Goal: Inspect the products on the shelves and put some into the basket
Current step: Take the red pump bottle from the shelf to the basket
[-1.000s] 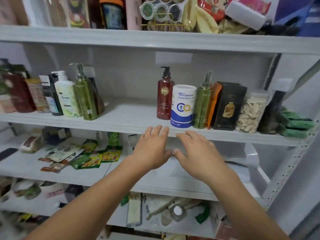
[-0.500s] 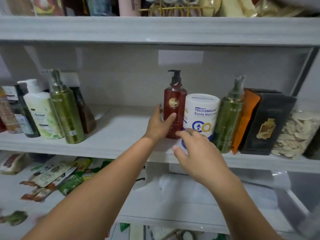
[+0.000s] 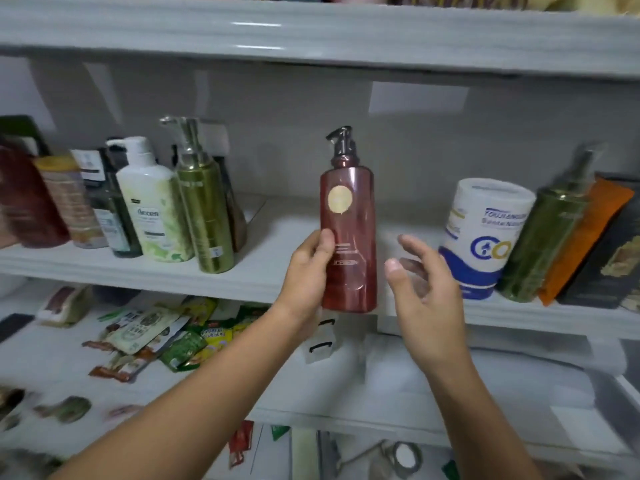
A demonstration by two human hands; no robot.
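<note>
Middle shelf (image 3: pixel 242 271): white board, products standing along it. Red-brown pump bottle (image 3: pixel 348 237): held upright, off and in front of this shelf, left of the white canister (image 3: pixel 485 237). Left hand (image 3: pixel 308 268): fingers wrapped round the bottle's lower half. Right hand (image 3: pixel 424 289): beside the bottle, fingers loosely spread, holding nothing.

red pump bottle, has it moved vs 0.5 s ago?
Yes. The red pump bottle stood beside the white canister on the middle shelf; now the left hand holds it off the shelf, clearly left of the canister.
</note>
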